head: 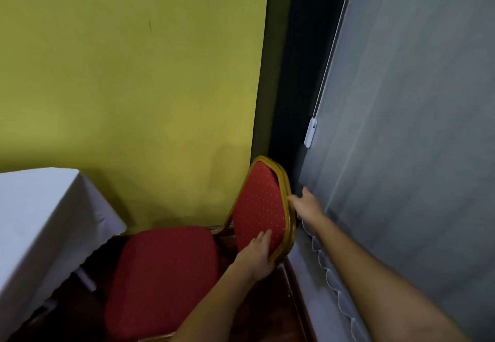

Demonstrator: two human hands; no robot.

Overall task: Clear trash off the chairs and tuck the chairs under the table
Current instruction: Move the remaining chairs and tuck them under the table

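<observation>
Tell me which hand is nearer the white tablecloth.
Left. The left hand grips the lower edge of the red chair backrest, on the side toward the tablecloth; the right hand holds the backrest's far edge by the curtain.

Left of the red padded chair with the gold metal frame (166,274): a table under a white cloth (45,221), apart from the seat. Behind the chair, a yellow-green wall (134,74); right of it, a grey sheer curtain (415,127). On the chair's backrest, left hand (254,257) at the lower edge, right hand (308,205) at the right rim.
</observation>
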